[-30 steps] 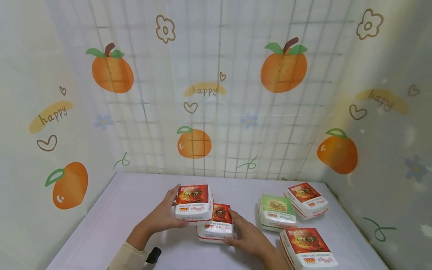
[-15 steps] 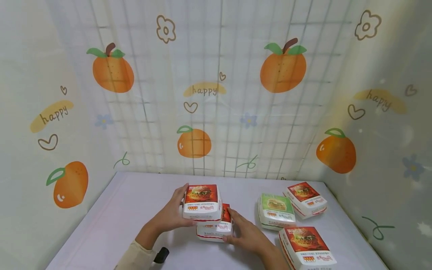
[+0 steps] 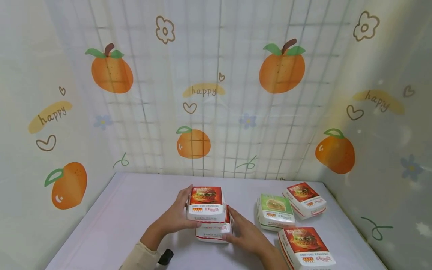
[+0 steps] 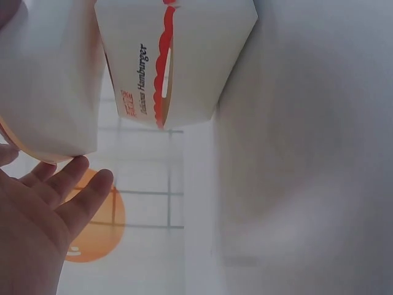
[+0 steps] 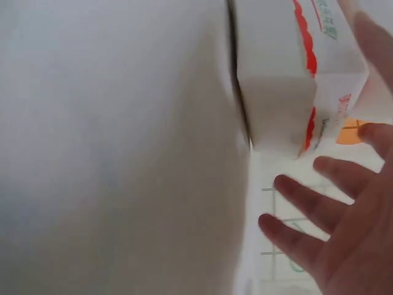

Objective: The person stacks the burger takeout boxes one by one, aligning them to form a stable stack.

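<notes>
My left hand (image 3: 173, 217) grips a red-and-white hamburger box (image 3: 206, 204) by its left side, thumb at the front and fingers at the back. That box overlaps a second hamburger box (image 3: 213, 232) in the head view, hiding most of its top. My right hand (image 3: 249, 238) holds the lower box at its right side, thumb at the front corner. In the left wrist view, the upper box (image 4: 49, 80) is beside my fingers, and the lower box (image 4: 190, 61) shows its scalloped red band. The right wrist view shows my spread fingers (image 5: 307, 203) by the lower box (image 5: 276, 80).
To the right on the white table (image 3: 141, 198) are a green-topped hamburger box (image 3: 276, 210), a red-topped one (image 3: 305, 198) behind it and another (image 3: 307, 247) nearer the front. A curtain (image 3: 233, 112) printed with oranges encloses the table. A black wrist strap piece (image 3: 166, 257) shows by my left sleeve.
My left hand has carried its hamburger box rightward and slightly down, so it covers more of the lower box. My right hand has stayed about in place at the lower one.
</notes>
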Tool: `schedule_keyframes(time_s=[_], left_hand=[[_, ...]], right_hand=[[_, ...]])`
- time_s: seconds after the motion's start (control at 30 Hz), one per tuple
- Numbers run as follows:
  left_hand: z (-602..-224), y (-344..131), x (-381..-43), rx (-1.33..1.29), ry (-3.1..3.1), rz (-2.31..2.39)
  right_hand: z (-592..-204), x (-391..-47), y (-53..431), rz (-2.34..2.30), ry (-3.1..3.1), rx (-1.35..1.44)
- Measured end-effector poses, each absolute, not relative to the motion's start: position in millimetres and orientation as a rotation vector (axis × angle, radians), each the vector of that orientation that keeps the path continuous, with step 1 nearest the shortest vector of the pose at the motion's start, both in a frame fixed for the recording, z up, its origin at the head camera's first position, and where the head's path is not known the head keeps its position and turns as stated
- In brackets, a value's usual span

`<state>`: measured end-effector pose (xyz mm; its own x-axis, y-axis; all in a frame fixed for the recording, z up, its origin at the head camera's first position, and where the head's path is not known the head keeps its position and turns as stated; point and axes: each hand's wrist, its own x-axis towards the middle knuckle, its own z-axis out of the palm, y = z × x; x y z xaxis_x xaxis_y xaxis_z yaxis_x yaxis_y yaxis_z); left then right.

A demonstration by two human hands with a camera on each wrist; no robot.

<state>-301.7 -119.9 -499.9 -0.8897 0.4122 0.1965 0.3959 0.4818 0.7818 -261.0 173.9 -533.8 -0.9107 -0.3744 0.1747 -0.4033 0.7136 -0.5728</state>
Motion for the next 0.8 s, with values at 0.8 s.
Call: schedule_keyframes(time_s=[0.8], left_hand=[[-504.3,-99.5,-299.5,0.799,2.659,1.369]], right_hand=[[-524.0,-255.1,174.1,1.136,-2.818,0.484]])
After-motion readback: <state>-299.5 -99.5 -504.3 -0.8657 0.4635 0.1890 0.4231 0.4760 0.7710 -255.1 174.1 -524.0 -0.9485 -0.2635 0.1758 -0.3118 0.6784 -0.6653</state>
